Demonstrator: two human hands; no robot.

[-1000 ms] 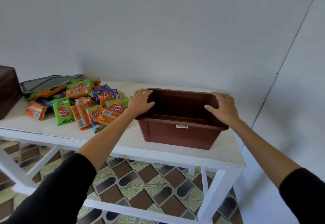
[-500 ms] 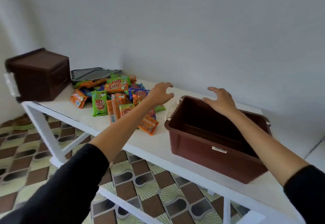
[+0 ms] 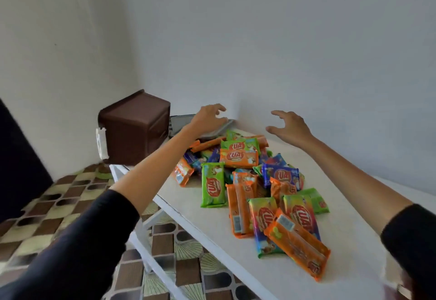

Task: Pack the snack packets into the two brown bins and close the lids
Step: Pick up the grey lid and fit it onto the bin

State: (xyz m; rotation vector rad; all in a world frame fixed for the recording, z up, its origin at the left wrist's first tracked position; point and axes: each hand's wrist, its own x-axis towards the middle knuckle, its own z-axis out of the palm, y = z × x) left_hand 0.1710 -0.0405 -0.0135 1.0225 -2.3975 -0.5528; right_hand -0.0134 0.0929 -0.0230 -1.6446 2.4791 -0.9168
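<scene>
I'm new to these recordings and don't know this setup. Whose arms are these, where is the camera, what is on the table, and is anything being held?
There is no machine here: a person works with bare hands. The camera sits on the person's head and looks forward and down, so both arms, in dark sleeves, reach in from the bottom of the picture.

On the white table lies a loose pile of snack packets in orange, green and blue. At the table's far left end stands a brown bin with a white latch on its side. Between the bin and the pile, by the wall, lies a grey flat piece, likely a lid.

The left hand is just over that grey piece, fingers spread; I cannot tell whether it touches. The right hand hovers above the far side of the pile. Neither hand holds anything.
</scene>
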